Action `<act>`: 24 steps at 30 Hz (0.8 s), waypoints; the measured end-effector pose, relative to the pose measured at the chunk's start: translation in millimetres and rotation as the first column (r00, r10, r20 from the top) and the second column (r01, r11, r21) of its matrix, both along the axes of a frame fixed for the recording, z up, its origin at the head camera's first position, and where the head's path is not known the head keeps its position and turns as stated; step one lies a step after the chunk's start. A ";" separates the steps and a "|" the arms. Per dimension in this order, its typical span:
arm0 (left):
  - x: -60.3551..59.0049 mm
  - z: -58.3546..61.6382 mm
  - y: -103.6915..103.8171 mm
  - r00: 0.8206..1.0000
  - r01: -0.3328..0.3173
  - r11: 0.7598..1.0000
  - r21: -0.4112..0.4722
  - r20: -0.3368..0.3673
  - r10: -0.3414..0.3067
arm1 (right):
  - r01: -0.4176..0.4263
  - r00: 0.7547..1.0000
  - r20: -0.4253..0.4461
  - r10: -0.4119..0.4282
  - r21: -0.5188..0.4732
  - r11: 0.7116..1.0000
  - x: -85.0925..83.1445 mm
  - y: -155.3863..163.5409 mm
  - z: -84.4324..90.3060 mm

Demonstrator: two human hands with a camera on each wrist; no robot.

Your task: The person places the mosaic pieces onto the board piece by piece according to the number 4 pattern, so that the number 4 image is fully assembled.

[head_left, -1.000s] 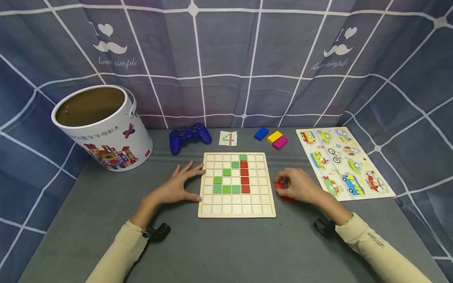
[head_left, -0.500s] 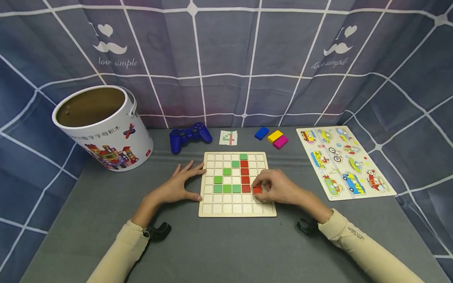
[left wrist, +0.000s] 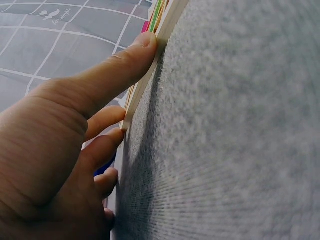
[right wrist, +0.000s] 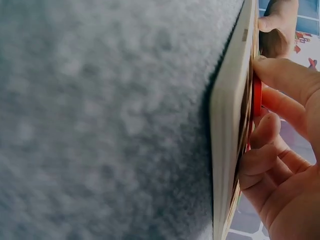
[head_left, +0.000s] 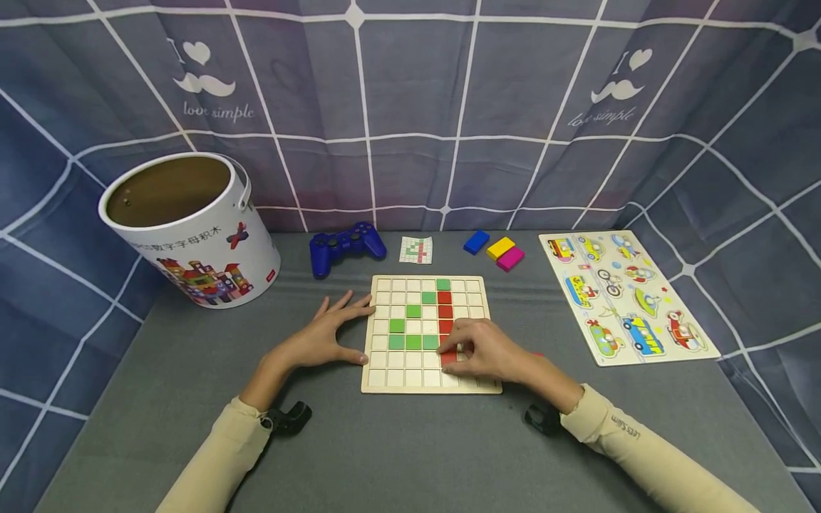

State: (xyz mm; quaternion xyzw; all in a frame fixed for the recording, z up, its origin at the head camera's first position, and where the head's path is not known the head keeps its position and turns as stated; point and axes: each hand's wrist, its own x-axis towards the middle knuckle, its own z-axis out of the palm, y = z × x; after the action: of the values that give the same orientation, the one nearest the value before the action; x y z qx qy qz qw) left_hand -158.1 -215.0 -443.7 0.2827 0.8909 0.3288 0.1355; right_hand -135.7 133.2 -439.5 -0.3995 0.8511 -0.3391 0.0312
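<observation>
A wooden grid board (head_left: 388, 379) lies on the table, bearing several green tiles (head_left: 413, 343) in a slanted line and a row, plus a column of red tiles (head_left: 445, 311). Along its left edge, my left hand (head_left: 317, 340) rests with thumb and fingers spread; the left wrist view shows the thumb tip (left wrist: 146, 40) against the rim. Over the board's right half, my right hand (head_left: 487, 350) pinches a red tile (head_left: 448, 357) at the foot of the red column. In the right wrist view that tile (right wrist: 257, 97) stands slightly proud of the board surface.
A white bucket (head_left: 212, 249) stands back left beside a blue game controller (head_left: 348, 247). Behind the board lie a small pattern card (head_left: 416, 250) and blue (head_left: 477, 242), yellow (head_left: 500, 248) and magenta blocks (head_left: 510, 258). A picture puzzle board (head_left: 625, 296) lies right. Something red (head_left: 537, 354) peeks past my right wrist.
My right hand has carried a red tile leftward from beside the board, over its right columns, to the cell below the red column. The left hand has stayed at the edge.
</observation>
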 end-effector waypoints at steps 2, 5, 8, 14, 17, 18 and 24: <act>-0.3 -0.3 0.5 1.000 -0.002 1.000 -0.001 0.001 0.002 | 0.006 1.000 -0.001 -0.006 0.004 1.000 0.9 0.8 -0.8; 0.2 -0.9 0.8 1.000 -0.003 1.000 -0.003 0.000 0.003 | 0.012 1.000 0.000 -0.012 0.005 1.000 1.7 2.3 -1.2; 0.8 -2.2 1.3 1.000 -0.003 1.000 0.001 -0.001 0.003 | 0.016 1.000 0.013 -0.016 -0.006 1.000 2.2 4.7 0.0; 0.7 -2.9 3.7 1.000 0.002 1.000 0.009 -0.012 -0.002 | 0.072 0.995 0.068 -0.070 -0.040 0.997 4.2 29.6 8.5; 0.7 -2.5 4.7 1.000 0.008 1.000 0.011 -0.022 -0.008 | 0.130 0.989 0.073 -0.126 -0.042 0.991 6.0 52.9 10.5; 0.7 -2.4 4.6 1.000 0.008 1.000 0.013 -0.024 -0.008 | 0.149 0.986 0.077 -0.145 -0.041 0.988 7.0 60.7 11.1; 1.6 -0.6 1.3 1.000 -0.001 1.000 0.018 -0.027 0.002 | 0.226 0.972 0.069 -0.225 -0.005 0.974 13.0 99.1 8.8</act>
State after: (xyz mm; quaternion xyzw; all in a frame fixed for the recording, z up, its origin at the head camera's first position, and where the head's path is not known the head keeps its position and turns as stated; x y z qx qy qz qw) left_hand -156.5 -213.7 -444.4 0.2877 0.8898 0.3332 0.1204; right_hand -122.8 232.2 -430.8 -0.2887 0.8873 -0.3593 0.0187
